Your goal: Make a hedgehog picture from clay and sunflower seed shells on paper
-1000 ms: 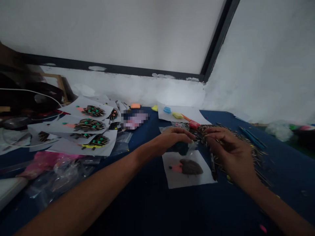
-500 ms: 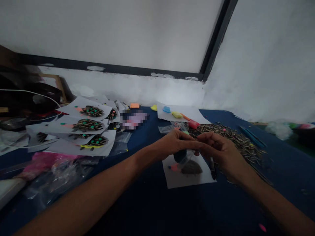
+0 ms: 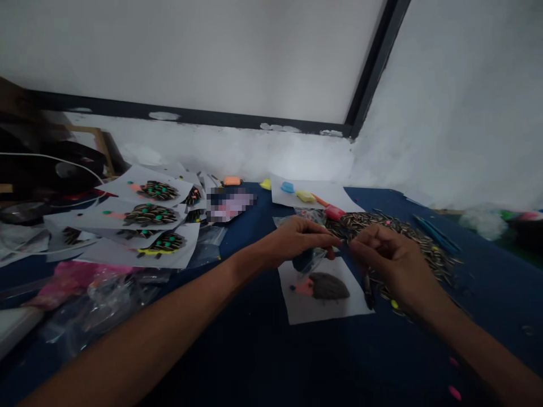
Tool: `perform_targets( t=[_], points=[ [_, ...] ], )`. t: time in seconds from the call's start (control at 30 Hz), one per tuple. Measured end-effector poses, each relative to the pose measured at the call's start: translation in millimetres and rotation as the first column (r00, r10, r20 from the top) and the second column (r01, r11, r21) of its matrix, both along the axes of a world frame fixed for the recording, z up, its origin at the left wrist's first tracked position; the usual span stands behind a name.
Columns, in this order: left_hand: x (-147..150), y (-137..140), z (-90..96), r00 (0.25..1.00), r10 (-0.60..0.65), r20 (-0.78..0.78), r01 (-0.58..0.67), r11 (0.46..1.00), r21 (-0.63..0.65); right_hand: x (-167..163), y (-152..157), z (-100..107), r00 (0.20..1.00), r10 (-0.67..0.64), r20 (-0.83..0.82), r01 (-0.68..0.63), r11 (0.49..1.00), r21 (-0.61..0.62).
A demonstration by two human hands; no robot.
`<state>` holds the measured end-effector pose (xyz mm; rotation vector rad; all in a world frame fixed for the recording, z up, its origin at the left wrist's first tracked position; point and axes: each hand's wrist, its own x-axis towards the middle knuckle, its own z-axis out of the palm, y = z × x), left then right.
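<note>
My left hand point(image 3: 303, 240) pinches a small clear plastic bag point(image 3: 313, 263) that hangs over a white sheet of paper point(image 3: 299, 312). Something dark shows in or behind the bag. On that sheet lies a flat hedgehog shape point(image 3: 330, 286) of dark grey clay with a pink snout and a dark nose. Close to the left fingertips, a small gap away, my right hand point(image 3: 379, 254) has its thumb and forefinger pressed together. Whatever they may hold is too small to make out. A dark pen-like object point(image 3: 369, 293) lies at the sheet's right edge, below the right hand.
Striped sunflower seeds point(image 3: 428, 249) lie heaped on the right beside blue tweezers-like tools point(image 3: 436, 233). Finished hedgehog sheets point(image 3: 180, 257) are stacked on the left, above crumpled plastic bags point(image 3: 106, 299). Behind the hands, clay packs point(image 3: 305, 196) rest on another white sheet point(image 3: 339, 193).
My hands have moved apart, the left slightly leftward and the right slightly rightward. More of the grey clay hedgehog shows, and the bag hangs further left.
</note>
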<state>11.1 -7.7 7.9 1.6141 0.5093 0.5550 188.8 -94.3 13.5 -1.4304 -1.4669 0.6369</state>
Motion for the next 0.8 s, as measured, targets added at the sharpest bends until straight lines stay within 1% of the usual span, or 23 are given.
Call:
perform_targets(
  t=[0.1,0.17,0.27,0.37,0.4,0.57,0.67,0.73,0.8],
  points=[
    [0,-1,1.4,1.000,0.006,-0.003,-0.006,1.000,0.009,-2,0,-1,1.000,-0.004,-0.029,0.005,1.000,0.030],
    [0,-2,1.5,1.000,0.004,0.002,-0.004,1.000,-0.010,-2,0,0,1.000,0.008,-0.003,-0.008,0.998,0.056],
    [-1,0,-0.6,0.999,-0.047,0.019,0.047,0.999,-0.006,-3,-2,1,0.996,0.038,0.075,-0.043,0.997,0.070],
    [-1,2,-3.8,0.993,-0.115,0.027,0.115,0.993,0.020,-2,-4,1,0.993,0.056,0.106,-0.064,0.996,0.070],
    [-1,2,-4.4,0.993,-0.120,0.025,0.119,0.993,0.024,-2,-4,0,0.992,0.049,0.114,-0.058,0.996,0.072],
    [-1,2,-4.3,0.997,-0.071,-0.016,0.071,0.997,0.004,-1,-4,-3,0.986,0.014,0.166,-0.024,0.998,0.058],
    [-1,2,-4.1,0.997,-0.069,-0.025,0.069,0.998,0.004,-2,-3,-5,0.981,0.073,0.180,-0.091,0.991,0.097],
    [-1,2,-4.6,0.997,-0.076,-0.007,0.076,0.997,0.008,-3,-2,-7,0.978,0.136,0.157,-0.158,0.978,0.135],
    [-1,3,-5.7,0.996,-0.083,0.020,0.083,0.997,0.004,-3,-1,-10,0.974,0.179,0.136,-0.198,0.970,0.144]
  ],
)
